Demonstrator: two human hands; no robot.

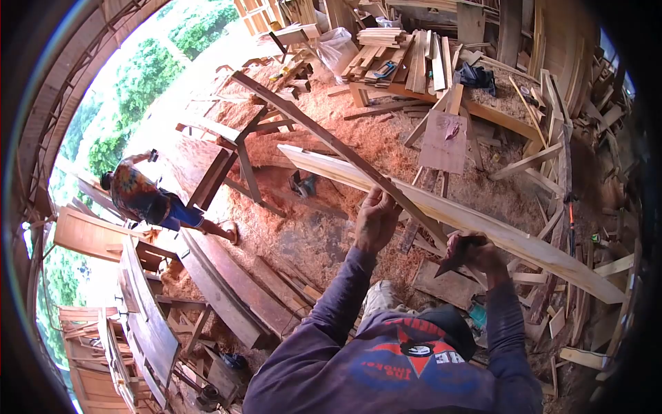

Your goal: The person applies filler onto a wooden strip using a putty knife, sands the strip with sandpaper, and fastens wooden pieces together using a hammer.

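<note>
My left hand (378,217) is closed around a long, dark wooden strip (303,119). The strip slants from the upper left down to its near end between my two hands. In my right hand (486,257), the fingers are wrapped round a dark brown, flat piece with a pointed lower end (460,254), whose kind I cannot make out. Beyond and below the strip lies a long pale plank (507,238), reaching from the middle of the view to the lower right.
Another person (148,193) stands at the left beside a wooden trestle (243,162). Wood shavings (296,228) cover the ground. Stacked boards lie on a bench (503,119) at the back. Dark planks (234,272) lean at lower left, and a power tool (301,184) sits on the ground.
</note>
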